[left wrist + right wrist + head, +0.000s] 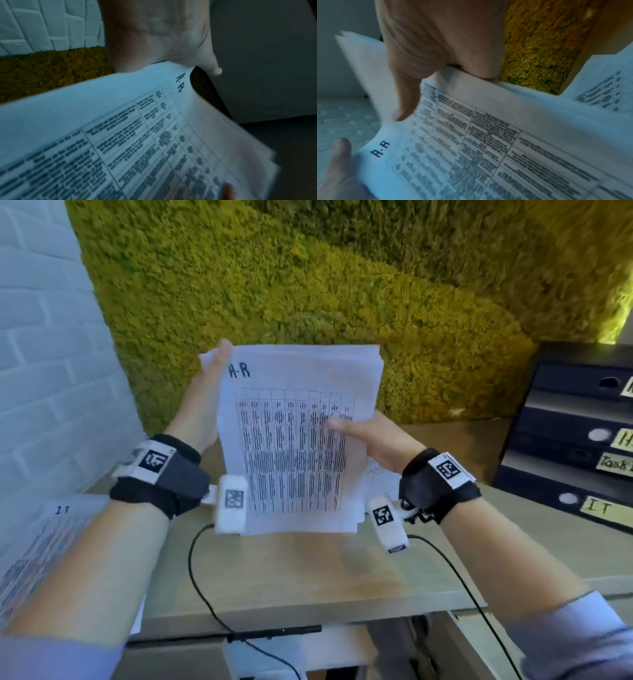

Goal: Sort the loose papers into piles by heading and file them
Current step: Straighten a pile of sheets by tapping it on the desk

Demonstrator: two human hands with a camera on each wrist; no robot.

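Observation:
I hold a stack of white papers point(301, 440) upright above the desk. Its top sheet is a printed table with a handwritten heading that reads like "H-R" point(239, 370). My left hand point(210, 392) grips the stack's upper left edge, thumb near the top corner, fingers hidden behind. My right hand point(366, 440) pinches the right edge, thumb on the front over the table. In the left wrist view the left hand point(159, 37) meets the sheet point(120, 121) by the heading. The right wrist view shows the right hand point(436, 51) clamping the fanned sheets point(488, 135).
A pile headed "IT" point(51, 542) lies at the desk's left edge. Dark binders point(568, 446) are stacked at the right, with labels including "IT" and "Task". More loose sheets point(376, 477) lie behind my right wrist. Moss wall point(308, 285) behind, white brick point(41, 371) left.

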